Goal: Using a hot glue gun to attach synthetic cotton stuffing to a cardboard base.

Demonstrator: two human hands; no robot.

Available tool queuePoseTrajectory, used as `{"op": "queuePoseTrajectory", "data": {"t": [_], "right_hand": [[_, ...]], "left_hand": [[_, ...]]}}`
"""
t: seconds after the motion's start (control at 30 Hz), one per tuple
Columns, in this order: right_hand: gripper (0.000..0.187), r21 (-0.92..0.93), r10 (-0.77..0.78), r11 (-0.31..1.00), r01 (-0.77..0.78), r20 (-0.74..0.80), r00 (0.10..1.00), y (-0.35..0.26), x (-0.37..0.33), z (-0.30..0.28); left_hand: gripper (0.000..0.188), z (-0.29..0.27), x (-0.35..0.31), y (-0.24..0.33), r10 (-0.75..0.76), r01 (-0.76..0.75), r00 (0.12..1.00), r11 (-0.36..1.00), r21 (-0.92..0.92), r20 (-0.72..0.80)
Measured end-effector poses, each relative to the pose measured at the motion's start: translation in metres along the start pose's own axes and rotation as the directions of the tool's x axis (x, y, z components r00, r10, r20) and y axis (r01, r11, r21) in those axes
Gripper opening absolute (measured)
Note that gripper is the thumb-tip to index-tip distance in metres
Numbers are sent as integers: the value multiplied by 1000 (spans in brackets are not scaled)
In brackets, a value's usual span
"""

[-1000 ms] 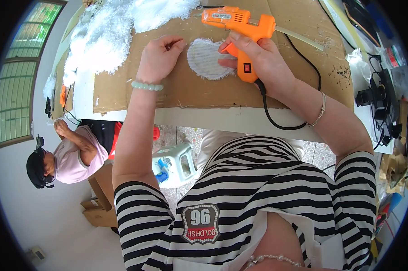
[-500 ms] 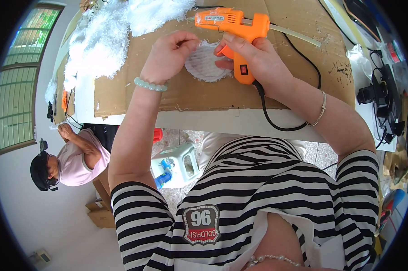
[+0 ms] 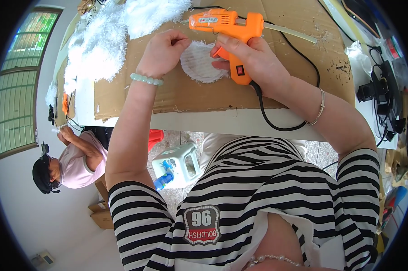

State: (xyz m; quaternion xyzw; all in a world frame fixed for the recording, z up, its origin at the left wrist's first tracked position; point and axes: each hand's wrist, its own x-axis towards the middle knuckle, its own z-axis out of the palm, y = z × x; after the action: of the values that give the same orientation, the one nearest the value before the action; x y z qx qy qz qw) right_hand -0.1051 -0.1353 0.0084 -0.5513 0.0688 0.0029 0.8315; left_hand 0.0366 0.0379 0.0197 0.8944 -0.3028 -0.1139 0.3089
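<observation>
An orange hot glue gun point(image 3: 240, 45) is gripped by its handle in my right hand point(image 3: 265, 61), fingers at its trigger. Its nozzle points left, and a pale glue stick point(image 3: 294, 34) sticks out of its back. Under the nozzle, a round white fuzzy-edged fabric piece point(image 3: 201, 63) lies on the cardboard point(image 3: 190, 95); my right fingers cover its right edge. My left hand point(image 3: 163, 52) hovers at the upper left of that piece, thumb and fingers pinched together. Whatever sits in the pinch is too small to make out.
White fluffy material point(image 3: 95, 54) is heaped at the far left. The gun's black cord point(image 3: 269, 119) loops over the table's front edge. Black devices with cables point(image 3: 377, 92) lie at the right. At left, a person in pink point(image 3: 82, 158) works; a white stool point(image 3: 179, 165) stands below.
Both my hands and the glue gun have shifted slightly left. The round fabric piece also appears a little further left in the picture. Both grips look the same.
</observation>
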Motion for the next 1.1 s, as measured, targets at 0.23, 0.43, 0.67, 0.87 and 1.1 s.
{"op": "queuePoseTrajectory", "data": {"t": [0.23,0.43,0.67,0.87,1.1], "right_hand": [[32,-4,1,1000,-1,25,1000,0,1,-1],[31,-7,-14,1000,14,37,999,0,0,-1],[33,-16,-22,1000,22,36,999,-2,-2,0],[34,-27,8,1000,-7,49,999,-3,-1,-1],[34,-22,-8,1000,9,38,999,0,-1,-1]], "left_hand": [[18,6,-8,14,157,-155,988,975,161,-1],[15,-8,-15,-17,43,-75,972,988,-136,-231],[12,10,-25,-22,115,-115,957,993,18,-267],[14,22,-24,-13,276,-249,915,960,128,-295],[17,10,-31,-16,81,-182,889,966,-184,-451]]}}
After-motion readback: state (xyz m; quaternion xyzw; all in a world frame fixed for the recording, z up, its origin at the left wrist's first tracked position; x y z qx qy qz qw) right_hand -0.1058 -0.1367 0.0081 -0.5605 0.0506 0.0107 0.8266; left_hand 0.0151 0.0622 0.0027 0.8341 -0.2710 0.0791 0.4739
